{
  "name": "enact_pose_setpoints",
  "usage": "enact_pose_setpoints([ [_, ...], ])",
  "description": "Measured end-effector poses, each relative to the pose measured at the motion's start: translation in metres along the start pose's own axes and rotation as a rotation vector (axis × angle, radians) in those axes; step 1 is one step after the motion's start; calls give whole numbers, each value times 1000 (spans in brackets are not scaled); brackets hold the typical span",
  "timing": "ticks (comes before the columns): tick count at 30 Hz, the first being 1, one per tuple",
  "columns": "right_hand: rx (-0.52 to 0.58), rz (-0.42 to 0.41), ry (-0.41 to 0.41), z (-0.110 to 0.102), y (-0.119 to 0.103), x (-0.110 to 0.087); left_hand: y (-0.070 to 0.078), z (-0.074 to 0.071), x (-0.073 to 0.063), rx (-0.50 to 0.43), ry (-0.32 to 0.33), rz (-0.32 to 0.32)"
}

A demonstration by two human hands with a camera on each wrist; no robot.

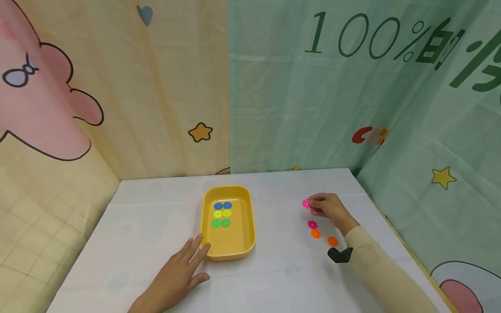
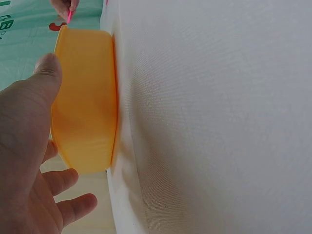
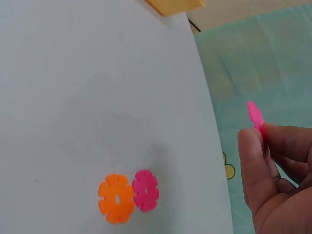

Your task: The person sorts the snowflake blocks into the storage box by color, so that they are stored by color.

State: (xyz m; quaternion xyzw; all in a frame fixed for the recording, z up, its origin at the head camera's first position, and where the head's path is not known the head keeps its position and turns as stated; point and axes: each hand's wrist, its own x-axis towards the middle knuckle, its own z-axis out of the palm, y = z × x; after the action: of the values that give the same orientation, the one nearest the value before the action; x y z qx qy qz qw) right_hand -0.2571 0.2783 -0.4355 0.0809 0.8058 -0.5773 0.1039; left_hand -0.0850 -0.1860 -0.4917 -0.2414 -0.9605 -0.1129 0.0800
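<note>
from the head view, my left hand lies at the near left corner of the yellow tray, fingers spread and mostly straight, gripping nothing; some fingertips overlap the rim, though i cannot tell how firmly they touch it; inside, in three rows of pairs, lie two blue flowers, two yellow flowers and two green flowers; my right hand is well to the right of the tray, above the white table, thumb and finger closed on a pink flower; nearer me on the table lie a dark pink flower, an orange flower touching it and, a little apart, another orange flower; a black piece sits by the cuff of my beige sleeve;

from the left wrist, the tray's outer wall stands beside my thumb; my other fingers are apart, holding nothing; beyond the tray my right hand shows small, pink flower at its fingertips;

from the right wrist, my thumb and forefinger pinch the pink flower, turned nearly edge-on; the orange and dark pink ones lie flat, edges meeting; a corner of the tray shows at the top, well apart.
</note>
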Motion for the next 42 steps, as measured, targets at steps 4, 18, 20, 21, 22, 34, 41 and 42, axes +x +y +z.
enact_pose_setpoints([
  [4,78,14,-12,8,-11,-1,0,1,0,3,6,4],
  [18,147,-24,-18,36,-39,2,-3,3,1,15,54,45],
  [20,142,-38,-30,42,-43,3,-3,2,0,14,52,45],
  [21,135,-45,-40,46,-45,3,-3,2,0,14,50,43],
  [22,130,-48,-46,49,-46,4,-4,2,0,14,49,42],
  [34,71,-81,-65,107,-71,0,-4,2,-3,8,61,47],
  [41,47,-100,-103,136,-79,-2,-4,4,-3,16,53,40],
  [42,47,-100,-109,141,-80,-2,-4,4,-3,14,49,39],
])
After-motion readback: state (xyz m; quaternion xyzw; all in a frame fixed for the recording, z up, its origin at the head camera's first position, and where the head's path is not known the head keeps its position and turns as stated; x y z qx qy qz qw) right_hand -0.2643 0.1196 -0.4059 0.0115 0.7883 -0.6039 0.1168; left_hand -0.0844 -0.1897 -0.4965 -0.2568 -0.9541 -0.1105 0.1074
